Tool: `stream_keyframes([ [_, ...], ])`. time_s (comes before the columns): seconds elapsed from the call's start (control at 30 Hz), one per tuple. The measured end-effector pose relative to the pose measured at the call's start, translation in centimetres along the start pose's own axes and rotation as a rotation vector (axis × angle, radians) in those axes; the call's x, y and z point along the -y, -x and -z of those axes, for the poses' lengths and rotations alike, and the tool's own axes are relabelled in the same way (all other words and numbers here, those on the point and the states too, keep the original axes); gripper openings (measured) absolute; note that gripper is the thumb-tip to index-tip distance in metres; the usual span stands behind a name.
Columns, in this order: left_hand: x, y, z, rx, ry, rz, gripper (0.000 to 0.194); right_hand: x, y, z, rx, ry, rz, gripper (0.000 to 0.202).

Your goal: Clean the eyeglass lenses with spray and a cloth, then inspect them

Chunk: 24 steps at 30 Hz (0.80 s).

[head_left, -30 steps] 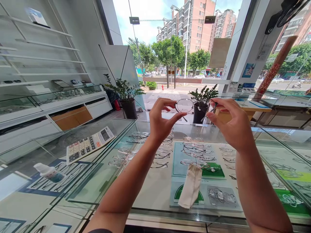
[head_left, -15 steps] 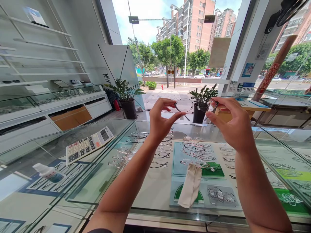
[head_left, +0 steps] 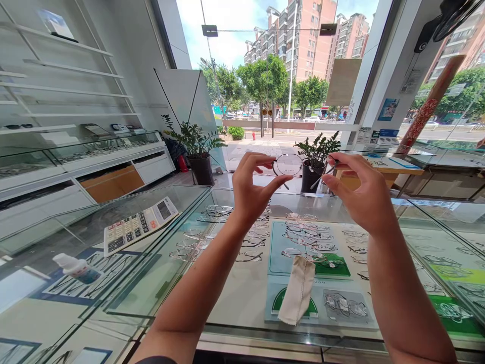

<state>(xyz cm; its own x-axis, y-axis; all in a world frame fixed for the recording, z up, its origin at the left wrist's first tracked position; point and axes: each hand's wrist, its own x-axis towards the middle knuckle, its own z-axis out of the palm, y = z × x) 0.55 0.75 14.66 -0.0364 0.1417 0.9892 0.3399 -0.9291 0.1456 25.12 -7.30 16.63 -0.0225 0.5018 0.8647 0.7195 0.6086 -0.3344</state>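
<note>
A pair of round, thin-rimmed eyeglasses (head_left: 288,173) is held up above the glass counter, between my two hands. My left hand (head_left: 254,179) pinches the left edge of the frame with thumb and fingers. At the opposite edge, my right hand (head_left: 354,184) grips it the same way. Small print shows on the left lens, and the temple arms hang below the rims. Below the hands, a folded beige cleaning cloth (head_left: 297,290) lies on the counter top. Beneath the glass, rows of eyeglasses (head_left: 306,232) are laid out.
To the left on the glass counter (head_left: 227,313) are a calculator (head_left: 140,225) and a white spray bottle (head_left: 78,268) lying tilted. Beyond the counter stand two potted plants (head_left: 200,169) near glass doors. A display cabinet (head_left: 109,177) runs along the left wall.
The eyeglasses have tilted slightly, and their temple arms sit at a slightly different angle. Both hands keep their hold in nearly the same place.
</note>
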Motion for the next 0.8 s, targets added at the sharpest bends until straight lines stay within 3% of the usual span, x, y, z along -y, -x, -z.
stream_keyframes([
  [0.47,-0.3,0.0,0.0,-0.02,-0.007,0.0,0.045,-0.3,-0.1,-0.3,0.013,-0.011,0.011,0.042],
  [0.8,0.4,0.9,-0.9,-0.038,0.079,0.088,0.056,-0.1,-0.2,-1.8,-0.204,0.094,0.258,0.04],
])
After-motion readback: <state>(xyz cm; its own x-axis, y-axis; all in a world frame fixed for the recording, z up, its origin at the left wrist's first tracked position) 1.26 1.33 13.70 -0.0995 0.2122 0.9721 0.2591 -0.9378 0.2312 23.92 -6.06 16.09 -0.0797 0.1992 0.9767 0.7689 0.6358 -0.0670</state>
